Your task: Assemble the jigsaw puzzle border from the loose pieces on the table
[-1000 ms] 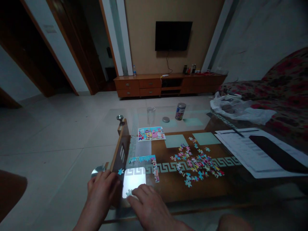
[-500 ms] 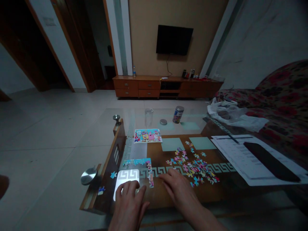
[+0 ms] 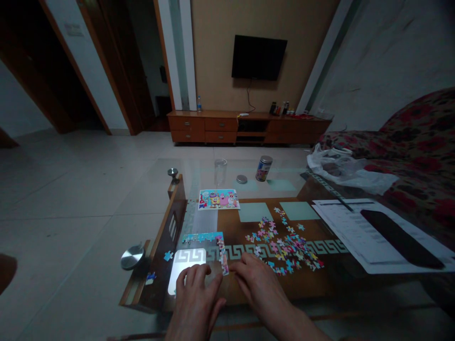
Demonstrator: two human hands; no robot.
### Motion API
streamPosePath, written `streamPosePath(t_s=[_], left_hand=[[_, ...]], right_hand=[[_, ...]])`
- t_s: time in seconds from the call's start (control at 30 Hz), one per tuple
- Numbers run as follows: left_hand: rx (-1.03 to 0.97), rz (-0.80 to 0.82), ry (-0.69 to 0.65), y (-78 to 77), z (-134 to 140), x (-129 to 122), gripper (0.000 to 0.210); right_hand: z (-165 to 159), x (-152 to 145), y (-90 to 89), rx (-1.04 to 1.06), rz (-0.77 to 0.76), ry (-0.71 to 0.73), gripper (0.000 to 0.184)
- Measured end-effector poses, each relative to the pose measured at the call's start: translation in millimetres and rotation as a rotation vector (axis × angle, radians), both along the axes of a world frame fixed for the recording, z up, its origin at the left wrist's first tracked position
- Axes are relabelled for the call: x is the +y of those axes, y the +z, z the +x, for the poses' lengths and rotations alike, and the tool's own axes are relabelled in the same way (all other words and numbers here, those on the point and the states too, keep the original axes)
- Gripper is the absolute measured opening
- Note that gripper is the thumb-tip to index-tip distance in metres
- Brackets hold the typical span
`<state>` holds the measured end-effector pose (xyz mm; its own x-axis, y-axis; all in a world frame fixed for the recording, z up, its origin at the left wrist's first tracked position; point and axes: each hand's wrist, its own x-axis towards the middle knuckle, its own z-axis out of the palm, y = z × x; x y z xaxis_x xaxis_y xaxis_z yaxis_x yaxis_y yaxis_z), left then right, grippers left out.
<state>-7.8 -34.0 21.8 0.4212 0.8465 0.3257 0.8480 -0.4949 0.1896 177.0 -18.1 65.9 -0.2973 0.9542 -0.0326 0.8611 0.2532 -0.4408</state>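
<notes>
An L-shaped strip of joined jigsaw pieces (image 3: 222, 253) lies on the glass tabletop, with a blue top row and a colourful right side. My left hand (image 3: 196, 293) is just left of the strip's lower end, its fingers curved over the table and thumb apart, holding nothing visible. At the other side of that lower end is my right hand (image 3: 258, 282). Its fingertips point left, close to the strip, with the thumb apart from the index finger; no piece shows in it. Loose jigsaw pieces (image 3: 280, 247) are scattered to its right. The reference picture card (image 3: 219, 199) lies beyond the strip.
Two stray pieces, a light blue one (image 3: 168, 255) and a dark blue one (image 3: 150, 278), lie at the left. Farther back stand a clear cup (image 3: 220, 172), a round lid (image 3: 241, 179) and a tin (image 3: 263, 168). Papers (image 3: 341, 227) and a black phone-like slab (image 3: 401, 239) lie right.
My right hand has moved slightly left, up to the strip's lower end. My left hand has shifted a little right, its thumb nearer the strip.
</notes>
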Motion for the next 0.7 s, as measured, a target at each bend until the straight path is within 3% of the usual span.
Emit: streamPosePath(t_s=[0.27, 0.4, 0.57, 0.7], left_hand=[[-0.023, -0.009, -0.021, 5.1, -0.6, -4.1, 0.037], [-0.044, -0.018, 0.043, 8.2, 5.3, -7.3, 0.034], [-0.065, -0.048, -0.039, 6.8, -1.4, -5.0, 0.032], [-0.092, -0.063, -0.011, 5.6, -3.5, -4.8, 0.027]], right_hand=[[0.6, 0.0, 2.5, 0.014, 0.054, 0.003, 0.027], [0.2, -1.0, -3.0, 0.044, 0.078, 0.057, 0.030], [-1.3, -0.8, -13.5, 0.043, 0.099, 0.098, 0.030], [-2.5, -0.6, -17.1, 0.013, 0.104, 0.100, 0.028]])
